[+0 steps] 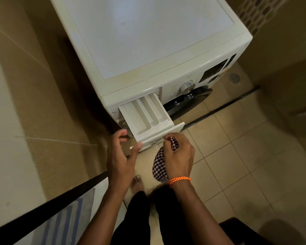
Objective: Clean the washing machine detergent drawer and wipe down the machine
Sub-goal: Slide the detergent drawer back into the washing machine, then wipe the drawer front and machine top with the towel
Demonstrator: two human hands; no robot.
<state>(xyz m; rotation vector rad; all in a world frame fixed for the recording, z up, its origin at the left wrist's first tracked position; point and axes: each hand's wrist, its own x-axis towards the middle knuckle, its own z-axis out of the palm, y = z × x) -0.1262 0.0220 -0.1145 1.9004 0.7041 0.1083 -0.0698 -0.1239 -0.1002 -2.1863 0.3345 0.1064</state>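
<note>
A white front-loading washing machine (148, 41) fills the upper middle of the view. Its detergent drawer (145, 115) is pulled far out toward me, showing three pale compartments. My right hand (177, 156), with an orange cord at the wrist, is shut on a bunched checked cloth (159, 165) and sits at the drawer's front panel. My left hand (122, 156) hovers with fingers apart at the drawer's left front corner, thumb tip touching the panel's edge.
A beige tiled wall (34, 85) runs close on the left. The machine's dial (187, 86) and dark round door (187, 103) lie right of the drawer. A floor drain (234, 78) sits beyond. My bare foot (136, 183) stands on the tiled floor below the drawer.
</note>
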